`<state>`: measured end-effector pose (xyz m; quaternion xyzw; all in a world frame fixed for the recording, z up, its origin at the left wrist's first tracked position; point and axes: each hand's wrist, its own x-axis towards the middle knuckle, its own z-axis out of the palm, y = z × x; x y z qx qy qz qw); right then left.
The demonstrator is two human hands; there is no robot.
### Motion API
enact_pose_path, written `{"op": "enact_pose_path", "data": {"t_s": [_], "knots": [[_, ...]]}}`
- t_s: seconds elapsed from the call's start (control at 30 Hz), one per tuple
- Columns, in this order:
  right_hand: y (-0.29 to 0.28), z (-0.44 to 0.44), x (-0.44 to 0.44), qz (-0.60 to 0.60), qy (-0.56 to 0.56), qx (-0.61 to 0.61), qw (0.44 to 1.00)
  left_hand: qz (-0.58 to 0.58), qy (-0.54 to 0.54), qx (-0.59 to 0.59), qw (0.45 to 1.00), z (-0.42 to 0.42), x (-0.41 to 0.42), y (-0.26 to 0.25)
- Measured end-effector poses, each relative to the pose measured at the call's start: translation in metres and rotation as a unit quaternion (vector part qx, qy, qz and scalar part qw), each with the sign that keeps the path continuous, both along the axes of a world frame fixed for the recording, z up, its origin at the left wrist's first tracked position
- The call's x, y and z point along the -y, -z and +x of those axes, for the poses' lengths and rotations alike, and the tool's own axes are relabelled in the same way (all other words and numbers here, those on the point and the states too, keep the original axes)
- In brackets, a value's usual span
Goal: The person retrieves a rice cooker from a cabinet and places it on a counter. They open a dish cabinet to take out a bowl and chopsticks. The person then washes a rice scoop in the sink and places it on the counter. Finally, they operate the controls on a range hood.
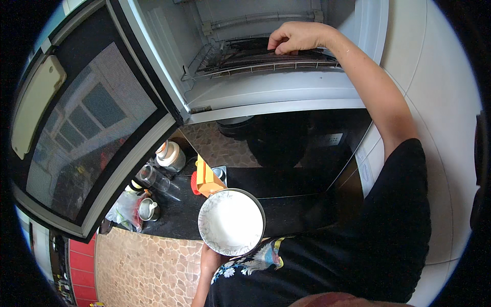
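A white bowl (pixel 232 224) with a grey leafy pattern rests in my left hand (pixel 211 258), which supports it from below. A darker rim shows behind the bowl, perhaps another dish under it. My right hand (pixel 289 40) reaches into a white wall cabinet (pixel 268 86). Its thumb and fingers pinch at dark chopsticks (pixel 245 59), many of them lying flat in a wire rack (pixel 264 67). Which of the sticks are between my fingertips is hard to tell.
The cabinet door (pixel 92 122) swings out at left. Below, a black counter (pixel 180 215) carries a yellow-orange box (pixel 207 178), a glass jar (pixel 147 174), a small pot (pixel 149 210), a plastic bag (pixel 124 207) and a lidded canister (pixel 171 157). Tiled wall (pixel 425 96) stands at right.
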<state>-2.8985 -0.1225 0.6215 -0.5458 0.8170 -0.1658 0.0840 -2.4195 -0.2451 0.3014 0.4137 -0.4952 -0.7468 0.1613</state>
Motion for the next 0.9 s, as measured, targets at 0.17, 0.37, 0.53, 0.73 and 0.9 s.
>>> {"op": "enact_pose_path", "data": {"t_s": [0.17,0.37,0.53,0.73,0.9], "knots": [[0.007,-0.011,-0.003,-0.027,-0.075,-0.030,0.996,-0.007,0.022,0.019,1.000,0.010,0.009,0.010],[0.000,-0.006,-0.002,-0.035,0.020,-0.055,0.998,-0.009,0.001,-0.006,1.000,-0.004,-0.011,-0.032],[0.003,-0.004,0.000,-0.056,-0.045,-0.065,0.995,-0.004,-0.006,-0.006,1.000,-0.006,-0.013,-0.034],[0.004,0.007,0.004,-0.037,-0.060,-0.081,0.994,-0.003,-0.012,0.011,1.000,-0.011,-0.011,-0.034],[-0.009,-0.003,0.000,-0.059,0.012,-0.022,0.998,-0.045,0.019,0.063,0.997,-0.009,-0.010,-0.033]]}}
